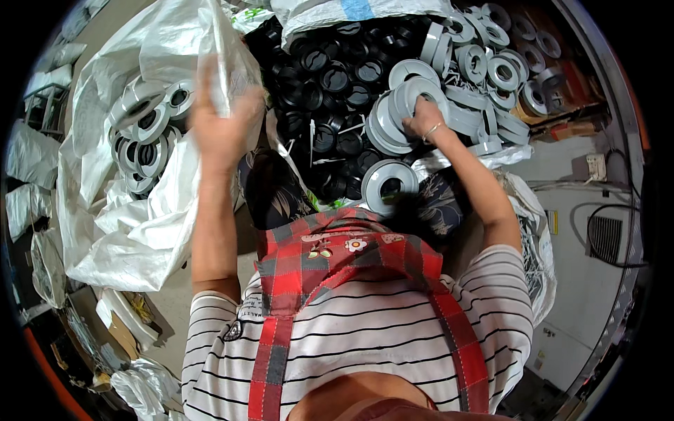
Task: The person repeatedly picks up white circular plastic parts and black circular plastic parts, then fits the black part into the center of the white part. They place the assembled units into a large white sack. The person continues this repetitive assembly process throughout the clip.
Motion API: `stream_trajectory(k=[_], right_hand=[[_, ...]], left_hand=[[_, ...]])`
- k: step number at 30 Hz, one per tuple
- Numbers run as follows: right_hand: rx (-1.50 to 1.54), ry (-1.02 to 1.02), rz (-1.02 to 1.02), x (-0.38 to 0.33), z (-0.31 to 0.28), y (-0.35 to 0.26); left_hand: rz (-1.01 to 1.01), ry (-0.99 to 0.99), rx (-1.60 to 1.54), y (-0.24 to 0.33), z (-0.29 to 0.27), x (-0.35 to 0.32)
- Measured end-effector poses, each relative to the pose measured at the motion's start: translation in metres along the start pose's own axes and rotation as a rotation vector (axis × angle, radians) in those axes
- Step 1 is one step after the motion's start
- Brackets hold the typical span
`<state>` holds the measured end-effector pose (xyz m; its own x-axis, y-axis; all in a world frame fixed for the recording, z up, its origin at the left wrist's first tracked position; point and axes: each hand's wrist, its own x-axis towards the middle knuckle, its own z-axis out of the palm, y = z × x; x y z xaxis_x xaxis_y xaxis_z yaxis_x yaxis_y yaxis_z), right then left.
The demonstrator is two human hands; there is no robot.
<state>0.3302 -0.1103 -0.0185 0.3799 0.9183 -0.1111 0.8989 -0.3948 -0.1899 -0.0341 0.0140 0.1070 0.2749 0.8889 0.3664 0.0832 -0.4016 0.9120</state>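
Note:
My right hand is closed on a grey plastic ring, its fingers hooked into the centre hole. More flanged grey rings are stacked against it. My left hand is blurred by motion, with fingers apart and nothing visible in it. It is over the near-right edge of a big white woven sack. Inside that sack lies a pile of grey rings. Many black round plastic caps lie in front of me, between my hands. A single grey ring rests close to my lap.
A heap of grey rings spreads at the far right, beside a brown cardboard surface. White woven sacking lies beyond the black caps. At the right are a pale cabinet and a black cable. Plastic bags line the left side.

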Motion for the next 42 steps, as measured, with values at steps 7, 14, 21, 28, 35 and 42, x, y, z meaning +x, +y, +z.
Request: stream_trajectory(k=[7, 14, 21, 28, 35, 42], right_hand=[[0.397, 0.017, -1.04, -0.032, -0.049, -0.115], [0.058, 0.337, -0.176, 0.108, 0.018, -0.065], [0.147, 0.129, 0.145, 0.175, 0.076, -0.03], [0.58, 0.093, -0.313, 0.06, -0.018, -0.129], [0.261, -0.144, -0.493, 0.006, -0.063, -0.15], [0.12, -0.209, -0.922, -0.028, -0.09, -0.137]], left_hand=[[0.482, -0.714, 0.615, -0.053, 0.084, -0.046], [-0.42, -0.279, 0.062, -0.091, 0.086, -0.028], [-0.712, -0.077, -0.538, -0.11, 0.087, -0.018], [-0.848, -0.156, -0.998, -0.083, 0.093, -0.016], [-0.734, -0.313, -0.757, -0.06, 0.073, -0.028], [-0.853, -0.529, -0.876, -0.035, 0.055, -0.04]])
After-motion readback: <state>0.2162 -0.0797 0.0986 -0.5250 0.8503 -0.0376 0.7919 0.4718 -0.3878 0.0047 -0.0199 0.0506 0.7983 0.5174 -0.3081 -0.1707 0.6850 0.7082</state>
